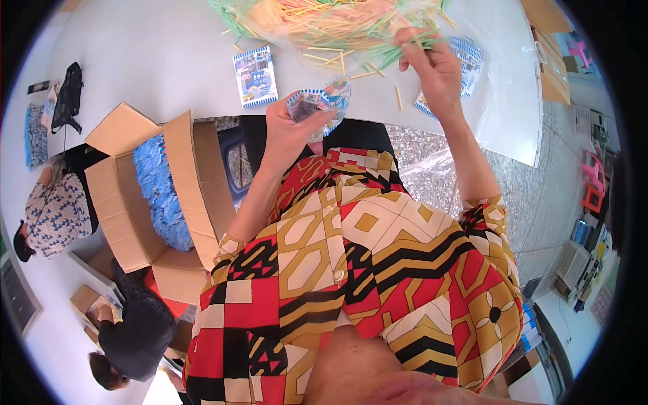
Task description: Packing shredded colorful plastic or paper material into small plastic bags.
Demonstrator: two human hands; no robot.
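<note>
My left hand (283, 135) is closed around a small blue-and-white printed plastic packet (312, 102), which stands crumpled above the table's near edge. Farther right, my right hand (437, 73) pinches several thin green sticks (386, 55) at the edge of a large heap of sticks (324, 19) in green, yellow and pink. The heap lies on clear plastic at the far side of the table. A flat packet (255, 76) of the same print lies left of the heap. More such packets (471, 59) lie beside my right hand, partly hidden by it.
Loose sticks (398, 98) lie on the white table (182, 61). An open cardboard box (121, 209) full of blue packets (162, 196) stands to my left. A black bag (68, 98) lies on the left. Two other people (59, 209) are at the left; cartons (550, 67) stand at the right.
</note>
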